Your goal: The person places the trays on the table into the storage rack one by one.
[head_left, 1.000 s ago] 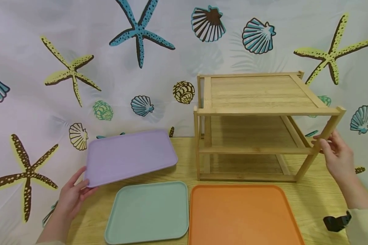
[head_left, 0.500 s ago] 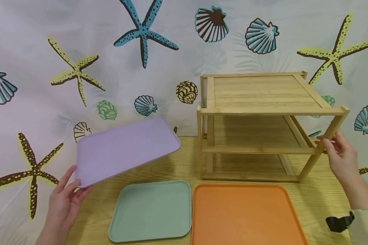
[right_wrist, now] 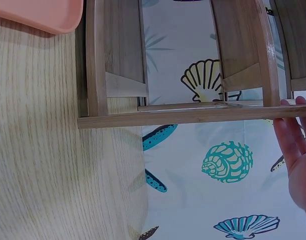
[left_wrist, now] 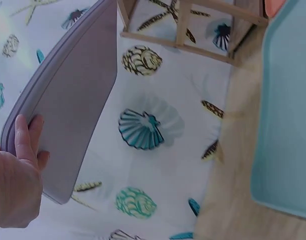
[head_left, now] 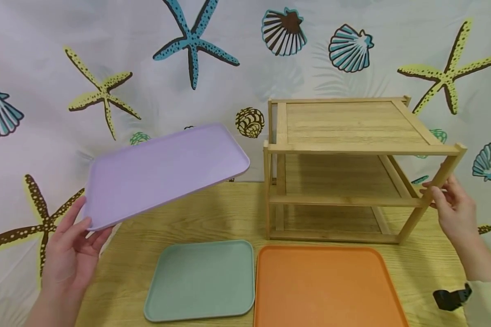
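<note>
A lilac tray [head_left: 167,175] is raised above the table at the left, tilted with its right end higher. My left hand [head_left: 71,247] pinches its near left corner, thumb on the upper side. In the left wrist view, fingers [left_wrist: 25,137] press against the underside of the tray [left_wrist: 73,95]. On the right stands a wooden shelf rack [head_left: 348,147] with three tiers. My right hand [head_left: 454,206] grips its front right post, thumb in front and fingers behind. The right wrist view shows the right hand [right_wrist: 298,150] at the post [right_wrist: 193,118].
A green tray [head_left: 202,279] and an orange tray [head_left: 327,286] lie side by side on the wooden table [head_left: 204,218], in front of the rack. Behind hangs a white cloth [head_left: 212,100] printed with starfish and shells. A small black object [head_left: 450,299] is by the right sleeve.
My left hand has lifted the lilac tray up off the table and moved left with it. The right hand has kept its grip on the rack post.
</note>
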The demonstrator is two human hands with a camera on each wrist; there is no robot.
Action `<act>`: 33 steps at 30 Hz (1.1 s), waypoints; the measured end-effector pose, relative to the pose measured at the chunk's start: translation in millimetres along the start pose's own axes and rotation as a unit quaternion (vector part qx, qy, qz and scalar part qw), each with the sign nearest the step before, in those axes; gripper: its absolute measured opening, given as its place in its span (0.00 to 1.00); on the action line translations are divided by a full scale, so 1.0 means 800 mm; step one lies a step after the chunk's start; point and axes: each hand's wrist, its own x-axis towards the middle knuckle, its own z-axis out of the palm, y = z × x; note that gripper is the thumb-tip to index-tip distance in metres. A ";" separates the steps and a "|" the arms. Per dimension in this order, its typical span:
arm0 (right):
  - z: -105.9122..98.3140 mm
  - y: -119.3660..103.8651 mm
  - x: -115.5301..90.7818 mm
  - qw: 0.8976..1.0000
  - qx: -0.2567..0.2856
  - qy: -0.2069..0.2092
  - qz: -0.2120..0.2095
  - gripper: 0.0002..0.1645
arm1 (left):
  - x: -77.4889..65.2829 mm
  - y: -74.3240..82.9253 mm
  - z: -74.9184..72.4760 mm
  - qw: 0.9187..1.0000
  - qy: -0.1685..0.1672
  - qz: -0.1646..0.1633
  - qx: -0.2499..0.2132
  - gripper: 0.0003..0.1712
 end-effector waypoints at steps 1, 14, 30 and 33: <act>0.000 0.000 0.000 1.000 -0.002 -0.001 0.002 0.34 | 0.001 0.000 0.006 1.000 -0.002 -0.001 -0.009 0.25; 0.000 0.002 -0.001 1.000 -0.015 -0.008 0.003 0.34 | 0.016 -0.011 0.079 1.000 0.006 -0.003 -0.017 0.25; 0.002 0.001 0.000 1.000 -0.011 -0.004 -0.008 0.33 | 0.031 -0.076 0.145 0.998 -0.028 -0.031 0.056 0.22; 0.001 0.001 0.000 1.000 -0.014 -0.004 -0.004 0.33 | 0.033 -0.088 0.156 0.996 -0.030 -0.038 0.075 0.22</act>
